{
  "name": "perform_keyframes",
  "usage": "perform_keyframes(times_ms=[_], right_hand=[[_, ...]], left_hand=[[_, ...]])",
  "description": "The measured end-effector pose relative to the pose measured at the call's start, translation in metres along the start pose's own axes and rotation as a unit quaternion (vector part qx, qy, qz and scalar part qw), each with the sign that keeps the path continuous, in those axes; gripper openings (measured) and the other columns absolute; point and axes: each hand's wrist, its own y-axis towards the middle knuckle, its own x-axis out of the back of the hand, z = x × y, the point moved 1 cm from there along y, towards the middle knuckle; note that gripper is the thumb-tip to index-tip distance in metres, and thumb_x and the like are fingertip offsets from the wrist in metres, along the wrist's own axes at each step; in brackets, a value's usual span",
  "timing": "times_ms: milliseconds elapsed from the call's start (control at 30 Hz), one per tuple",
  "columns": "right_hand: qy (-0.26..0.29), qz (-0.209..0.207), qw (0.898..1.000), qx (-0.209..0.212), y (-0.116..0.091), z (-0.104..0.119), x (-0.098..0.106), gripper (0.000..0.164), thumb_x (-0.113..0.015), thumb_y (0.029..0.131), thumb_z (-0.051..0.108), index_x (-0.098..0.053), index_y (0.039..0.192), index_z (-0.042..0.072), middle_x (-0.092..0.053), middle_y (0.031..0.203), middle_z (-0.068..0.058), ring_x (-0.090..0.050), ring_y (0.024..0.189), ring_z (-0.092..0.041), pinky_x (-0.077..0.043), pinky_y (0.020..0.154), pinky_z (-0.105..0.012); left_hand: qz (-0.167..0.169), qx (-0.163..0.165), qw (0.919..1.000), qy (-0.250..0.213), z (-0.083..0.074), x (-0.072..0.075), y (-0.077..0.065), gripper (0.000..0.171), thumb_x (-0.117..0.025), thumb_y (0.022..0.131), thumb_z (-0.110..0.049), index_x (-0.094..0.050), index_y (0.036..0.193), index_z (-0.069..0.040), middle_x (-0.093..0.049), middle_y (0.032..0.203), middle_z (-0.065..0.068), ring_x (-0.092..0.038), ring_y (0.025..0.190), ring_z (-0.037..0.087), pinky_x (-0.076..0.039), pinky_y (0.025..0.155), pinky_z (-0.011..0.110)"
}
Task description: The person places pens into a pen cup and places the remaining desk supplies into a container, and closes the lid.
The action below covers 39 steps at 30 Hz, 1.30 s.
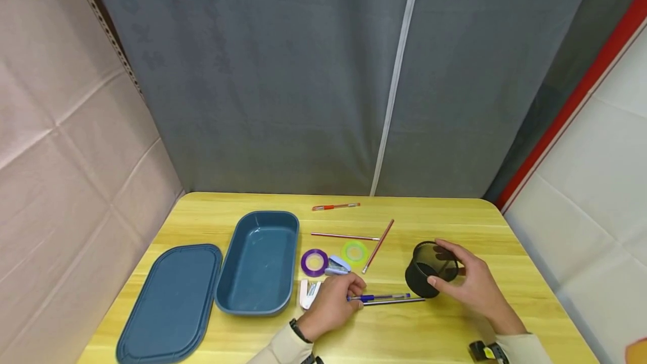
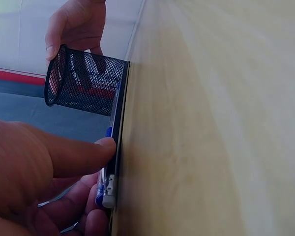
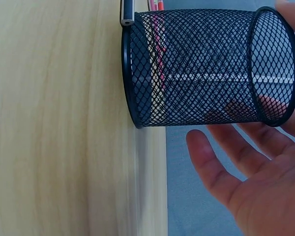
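The left hand [image 1: 336,300] pinches a blue pen [image 1: 371,297] and a pencil [image 1: 396,301] on the table [image 1: 404,339] — the picking-up step, I think; lifting calls for a snug pinch. Farther, the right hand [image 1: 477,286] curls round a standing mesh cup [image 1: 418,281].

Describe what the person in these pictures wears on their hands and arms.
The left hand and right hand are gloveless. Both arms have cream sleeves. A black band shows at the left wrist, and a dark device with a yellow patch at the right.
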Motion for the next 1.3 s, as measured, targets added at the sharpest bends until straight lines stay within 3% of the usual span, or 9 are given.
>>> perform_keyframes(times_ms=[233, 600, 767, 1033, 1300], right_hand=[[-0.003, -0.001, 1.0, 0.001, 0.0, -0.001, -0.001, 0.078, -0.092, 0.083, 0.031, -0.057, 0.152, 0.018, -0.071, 0.135, -0.008, -0.06, 0.115, 0.002, -0.059, 0.076, -0.026], [-0.007, 0.0, 1.0, 0.002, 0.0, -0.001, -0.001, 0.078, -0.092, 0.083, 0.03, -0.057, 0.151, 0.012, -0.071, 0.136, -0.009, -0.06, 0.115, 0.002, -0.058, 0.076, -0.026], [-0.007, 0.0, 1.0, 0.001, 0.0, -0.001, -0.001, 0.078, -0.092, 0.083, 0.03, -0.057, 0.151, 0.012, -0.071, 0.136, -0.009, -0.06, 0.115, 0.001, -0.059, 0.076, -0.027], [-0.004, 0.0, 1.0, 0.002, 0.0, 0.0, -0.001, 0.078, -0.092, 0.083, 0.029, -0.057, 0.151, 0.012, -0.071, 0.135, -0.009, -0.063, 0.115, -0.006, -0.059, 0.076, -0.027], [0.001, -0.003, 1.0, 0.003, 0.0, -0.002, -0.001, 0.078, -0.092, 0.083, 0.028, -0.056, 0.152, 0.017, -0.071, 0.136, -0.008, -0.062, 0.115, -0.001, -0.059, 0.077, -0.028]], left_hand=[[-0.008, -0.006, 0.9986, 0.051, -0.005, 0.002, -0.001, 0.03, -0.089, 0.081, -0.006, -0.076, 0.106, -0.016, -0.073, 0.09, -0.012, -0.062, 0.081, -0.005, -0.053, 0.078, 0.018], [0.03, -0.005, 0.9982, 0.051, -0.006, 0.004, 0.004, 0.029, -0.085, 0.083, -0.004, -0.077, 0.109, -0.014, -0.078, 0.096, -0.009, -0.064, 0.079, -0.008, -0.053, 0.075, 0.015], [0.039, -0.006, 0.9982, 0.045, -0.008, 0.006, 0.004, 0.027, -0.084, 0.084, -0.003, -0.079, 0.108, -0.013, -0.078, 0.094, -0.01, -0.063, 0.079, -0.009, -0.052, 0.074, 0.014], [0.053, 0.012, 0.9984, -0.015, -0.014, 0.011, 0.002, 0.023, -0.08, 0.087, 0.001, -0.079, 0.109, -0.007, -0.078, 0.092, -0.005, -0.063, 0.078, -0.007, -0.054, 0.073, 0.014], [0.055, 0.006, 0.9981, -0.028, -0.014, 0.016, 0.002, 0.016, -0.078, 0.094, -0.008, -0.08, 0.109, -0.01, -0.079, 0.095, -0.003, -0.067, 0.08, -0.005, -0.056, 0.074, 0.015]])
